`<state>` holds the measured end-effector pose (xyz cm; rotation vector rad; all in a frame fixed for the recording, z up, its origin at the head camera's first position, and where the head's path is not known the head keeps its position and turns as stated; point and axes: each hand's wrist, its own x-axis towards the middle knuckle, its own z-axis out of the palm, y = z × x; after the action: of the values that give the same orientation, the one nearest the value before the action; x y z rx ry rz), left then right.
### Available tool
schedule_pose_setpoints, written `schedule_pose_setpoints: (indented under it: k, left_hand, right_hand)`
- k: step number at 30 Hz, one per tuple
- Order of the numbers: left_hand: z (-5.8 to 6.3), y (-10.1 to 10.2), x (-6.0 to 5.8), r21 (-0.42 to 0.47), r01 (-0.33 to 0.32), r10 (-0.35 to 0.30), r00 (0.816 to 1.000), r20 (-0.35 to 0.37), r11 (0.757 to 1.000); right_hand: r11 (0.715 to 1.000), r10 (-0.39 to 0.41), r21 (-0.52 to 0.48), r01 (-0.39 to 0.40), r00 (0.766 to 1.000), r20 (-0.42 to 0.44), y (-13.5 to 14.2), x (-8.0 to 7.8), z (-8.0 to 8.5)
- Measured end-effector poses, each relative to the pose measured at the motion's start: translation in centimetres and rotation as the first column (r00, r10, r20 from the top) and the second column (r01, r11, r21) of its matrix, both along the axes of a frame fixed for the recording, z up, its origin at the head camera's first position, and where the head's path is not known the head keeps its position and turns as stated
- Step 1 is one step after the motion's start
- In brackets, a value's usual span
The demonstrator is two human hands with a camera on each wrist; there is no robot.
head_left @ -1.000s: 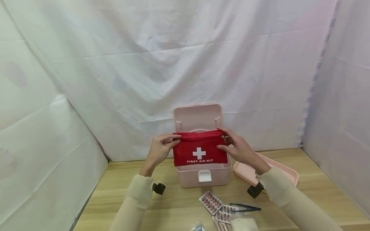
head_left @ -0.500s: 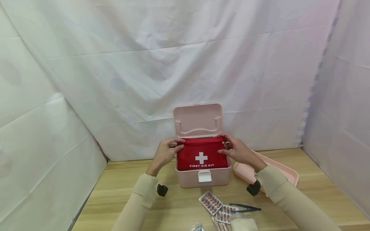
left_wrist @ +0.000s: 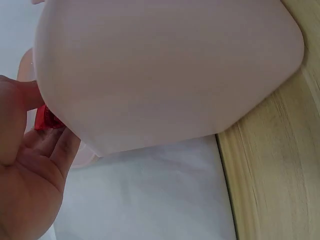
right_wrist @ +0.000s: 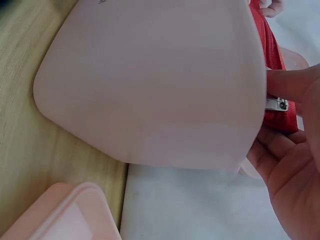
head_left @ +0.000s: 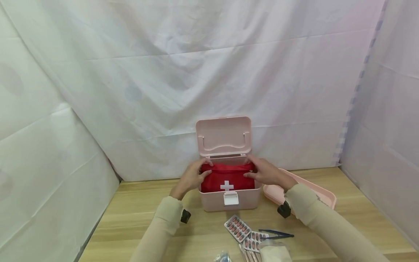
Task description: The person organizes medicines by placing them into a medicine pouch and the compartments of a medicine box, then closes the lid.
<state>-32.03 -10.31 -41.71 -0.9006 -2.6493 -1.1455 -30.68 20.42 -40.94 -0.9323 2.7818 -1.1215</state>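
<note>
A red first aid pouch (head_left: pixel 212 180) with a white cross sits partly down inside a pink lidded box (head_left: pixel 212 202), whose lid (head_left: pixel 224 136) stands raised at the back. My left hand (head_left: pixel 193 176) grips the pouch's upper left corner between thumb and fingers. At the upper right corner, beside the zipper pull (right_wrist: pixel 276 104), my right hand (head_left: pixel 266 171) pinches the fabric. Both wrist views show the box's side walls, with the red pouch (left_wrist: pixel 46 118) rising just past the rim between thumb and fingers. The pouch's lower part is hidden behind the front wall.
A pink tray (head_left: pixel 322 193) lies right of the box, partly behind the right forearm. In front are blister packs of capsules (head_left: pixel 238 228), dark blue tweezers (head_left: pixel 278 234), a whitish packet (head_left: pixel 275 253) and a small clear-and-blue packet (head_left: pixel 223 257). White cloth (head_left: pixel 163 91) hangs behind.
Both hands have lowered the red pouch from in front of the raised lid down into the box. Its printed lettering has gone out of sight behind the front wall.
</note>
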Motion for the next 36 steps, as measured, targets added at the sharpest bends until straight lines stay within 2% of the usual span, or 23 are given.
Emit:
schedule_pose_setpoints:
  k: [7,12,16,21,26,36]
  left_hand:
    - [-0.1,0.8,0.2,-0.168,0.009,-0.029,0.993,-0.116,0.986]
    - [-0.5,1.1,0.5,-0.249,0.001,-0.048,0.982,-0.184,0.968]
    - [-0.8,1.2,0.7,-0.282,-0.054,-0.022,0.965,-0.261,0.958]
    - [-0.9,1.2,1.0,-0.346,-0.124,0.001,0.943,-0.334,0.930]
    - [-0.9,1.3,1.2,-0.389,-0.145,-0.001,0.936,-0.353,0.910]
    - [-0.8,1.9,1.5,-0.469,-0.127,-0.013,0.959,-0.284,0.874]
  right_hand:
    - [0.993,0.012,0.121,-0.005,0.998,-0.054,-0.3,0.0,-0.4]
    - [0.973,-0.001,0.229,0.043,0.984,-0.180,-0.6,0.5,-1.4]
    - [0.967,-0.016,0.243,0.079,0.968,-0.252,-1.0,0.8,-2.0]
    - [0.966,-0.037,0.237,0.104,0.963,-0.268,-1.4,0.9,-2.4]
    - [0.952,-0.038,0.287,0.108,0.970,-0.240,-1.8,0.9,-2.4]
    - [0.929,-0.025,0.356,0.105,0.975,-0.222,-2.0,1.3,-2.3]
